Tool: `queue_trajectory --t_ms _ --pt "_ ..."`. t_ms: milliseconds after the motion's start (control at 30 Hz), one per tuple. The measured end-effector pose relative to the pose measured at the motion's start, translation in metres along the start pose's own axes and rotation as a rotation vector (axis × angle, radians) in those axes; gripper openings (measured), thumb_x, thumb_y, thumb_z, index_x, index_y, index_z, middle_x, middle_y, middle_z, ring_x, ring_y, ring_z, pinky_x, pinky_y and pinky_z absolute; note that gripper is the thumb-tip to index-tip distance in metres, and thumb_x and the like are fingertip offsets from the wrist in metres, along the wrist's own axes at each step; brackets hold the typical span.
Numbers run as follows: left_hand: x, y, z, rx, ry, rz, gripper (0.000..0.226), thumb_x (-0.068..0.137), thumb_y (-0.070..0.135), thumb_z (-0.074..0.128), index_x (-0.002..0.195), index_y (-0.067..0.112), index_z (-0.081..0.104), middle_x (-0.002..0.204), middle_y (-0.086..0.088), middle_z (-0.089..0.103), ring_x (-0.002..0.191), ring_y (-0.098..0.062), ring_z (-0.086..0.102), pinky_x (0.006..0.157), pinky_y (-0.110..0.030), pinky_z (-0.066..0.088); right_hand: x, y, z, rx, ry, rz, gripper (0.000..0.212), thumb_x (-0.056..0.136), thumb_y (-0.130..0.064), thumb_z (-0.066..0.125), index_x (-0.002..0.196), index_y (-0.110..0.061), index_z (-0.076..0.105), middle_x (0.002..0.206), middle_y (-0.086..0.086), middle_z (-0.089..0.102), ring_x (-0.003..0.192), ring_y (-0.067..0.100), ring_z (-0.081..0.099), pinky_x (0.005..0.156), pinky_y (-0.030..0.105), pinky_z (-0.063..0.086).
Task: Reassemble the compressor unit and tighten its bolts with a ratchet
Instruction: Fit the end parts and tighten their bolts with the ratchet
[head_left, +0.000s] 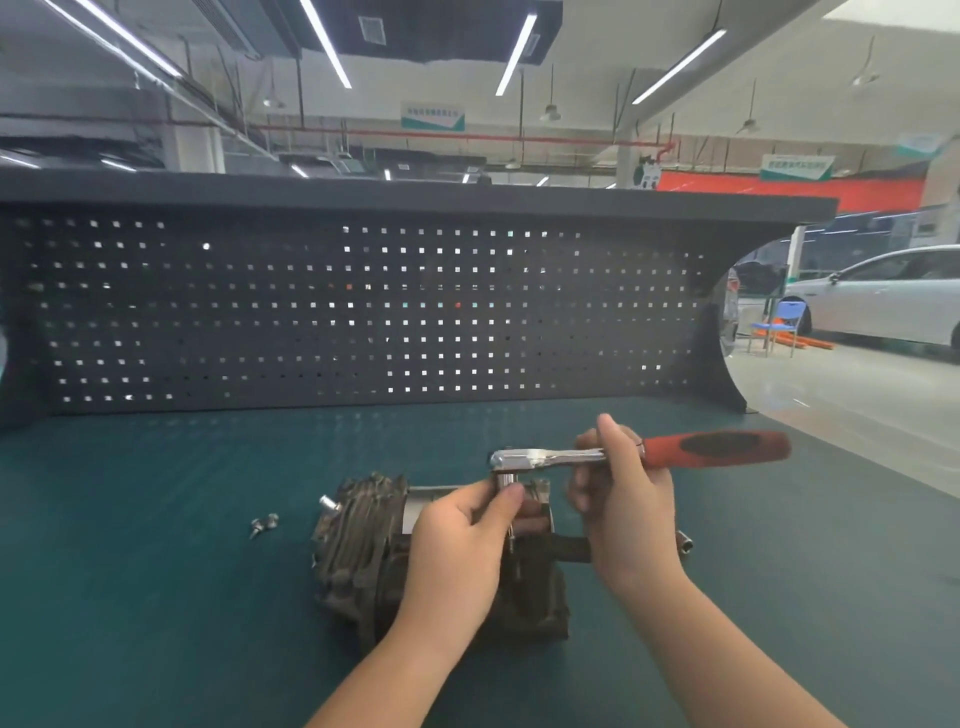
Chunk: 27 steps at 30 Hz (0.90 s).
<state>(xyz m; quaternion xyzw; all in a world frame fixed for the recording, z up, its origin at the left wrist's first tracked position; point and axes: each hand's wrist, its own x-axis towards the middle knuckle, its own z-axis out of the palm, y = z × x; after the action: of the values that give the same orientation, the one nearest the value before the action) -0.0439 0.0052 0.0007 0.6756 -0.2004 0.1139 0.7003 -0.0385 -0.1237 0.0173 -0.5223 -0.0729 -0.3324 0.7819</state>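
A person's right hand grips the ratchet by its shank while the left hand pinches the socket over the compressor unit beneath both hands. Two loose bolts left of the left hand suggest tightening is unfinished.

Your ratchet has a bright, polished metal head and shank, and its handle wears a matt red rubbery sleeve with a dark inset. The compressor unit under it is dull, grimy cast metal with rough ribbing, beside a smoother bare-metal band. Your bench has a matt teal mat; the pegboard is matt dark sheet metal.
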Motion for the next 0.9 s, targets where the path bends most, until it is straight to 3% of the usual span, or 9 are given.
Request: queue_trajectory --t_ms 67,133,233,333,467,567,633,800,900 --pt "0.000 0.003 0.000 -0.039 0.013 -0.003 0.019 0.096 0.011 0.057 0.088 0.013 0.075 0.079 0.005 0.077 0.074 -0.004 0.073 0.066 -0.011 0.050 -0.012 -0.002 -0.001 -0.175 -0.122 -0.326 0.009 0.082 -0.041 0.061 0.074 -0.040 0.057 0.059 -0.012 0.053 0.049 0.005 0.048 0.051 0.018 0.040" --pt "-0.002 0.004 0.001 -0.065 0.010 0.008 0.016 0.093 0.009 0.060 0.087 0.011 0.075 0.078 0.005 0.077 0.070 0.001 0.070 0.062 -0.007 0.046 -0.019 -0.001 0.000 -0.312 -0.287 -0.586 0.009 0.089 -0.050 0.060 0.088 -0.049 0.051 0.073 -0.021 0.058 0.058 -0.002 0.053 0.059 0.012 0.041" --pt "-0.004 0.005 0.001 -0.100 0.006 0.009 0.015 0.091 0.007 0.063 0.086 0.012 0.076 0.076 0.006 0.076 0.068 0.003 0.067 0.062 -0.010 0.046 -0.024 -0.002 0.004 -0.483 -0.371 -0.753 0.016 0.094 -0.057 0.050 0.096 -0.041 0.051 0.080 -0.024 0.055 0.064 -0.008 0.054 0.063 0.005 0.039" --pt "-0.003 0.005 0.001 -0.095 0.003 0.004 0.018 0.091 0.003 0.062 0.084 0.013 0.075 0.075 0.005 0.076 0.067 0.000 0.068 0.063 -0.011 0.048 -0.025 -0.001 0.000 -0.588 -0.350 -0.891 0.016 0.099 -0.047 0.045 0.093 -0.032 0.050 0.078 -0.025 0.050 0.060 -0.004 0.051 0.060 0.008 0.038" --pt "-0.003 0.004 0.001 -0.060 -0.014 0.020 0.015 0.092 0.004 0.061 0.091 0.010 0.075 0.082 0.001 0.077 0.077 -0.009 0.074 0.067 -0.012 0.051 -0.018 -0.004 0.003 -0.027 -0.079 -0.346 0.014 0.074 -0.022 0.054 0.063 -0.029 0.058 0.056 -0.014 0.050 0.046 0.006 0.045 0.046 0.017 0.037" --pt "-0.003 0.003 -0.001 -0.029 -0.024 0.023 0.017 0.094 0.006 0.059 0.090 0.015 0.073 0.084 0.004 0.077 0.082 -0.011 0.074 0.073 -0.015 0.054 -0.003 -0.005 0.003 0.255 -0.001 0.125 0.037 0.082 -0.009 0.048 0.049 -0.022 0.059 0.050 -0.001 0.044 0.038 0.012 0.039 0.038 0.018 0.031" --pt "-0.005 0.003 -0.001 -0.022 -0.035 0.018 0.015 0.094 0.008 0.060 0.093 0.016 0.073 0.087 0.005 0.077 0.084 -0.009 0.074 0.074 -0.014 0.054 0.001 -0.006 0.002 0.330 0.018 0.213 0.043 0.086 -0.007 0.046 0.047 -0.022 0.059 0.052 0.000 0.046 0.038 0.011 0.040 0.038 0.018 0.032" --pt "-0.004 -0.001 -0.002 -0.032 0.022 0.016 0.009 0.089 0.014 0.068 0.094 0.017 0.075 0.085 0.007 0.077 0.084 -0.007 0.073 0.077 -0.017 0.054 -0.019 -0.003 0.003 -0.196 -0.116 -0.446 0.023 0.089 -0.040 0.053 0.069 -0.030 0.048 0.054 -0.013 0.049 0.047 0.002 0.043 0.050 0.015 0.036" --pt "-0.004 -0.002 -0.003 0.000 -0.004 0.049 0.018 0.089 0.016 0.068 0.074 0.022 0.076 0.073 0.013 0.075 0.070 0.005 0.067 0.067 -0.013 0.049 -0.025 -0.002 0.003 -0.598 -0.248 -0.917 0.025 0.099 -0.046 0.046 0.078 -0.032 0.046 0.061 -0.018 0.050 0.055 -0.001 0.046 0.054 0.014 0.035"
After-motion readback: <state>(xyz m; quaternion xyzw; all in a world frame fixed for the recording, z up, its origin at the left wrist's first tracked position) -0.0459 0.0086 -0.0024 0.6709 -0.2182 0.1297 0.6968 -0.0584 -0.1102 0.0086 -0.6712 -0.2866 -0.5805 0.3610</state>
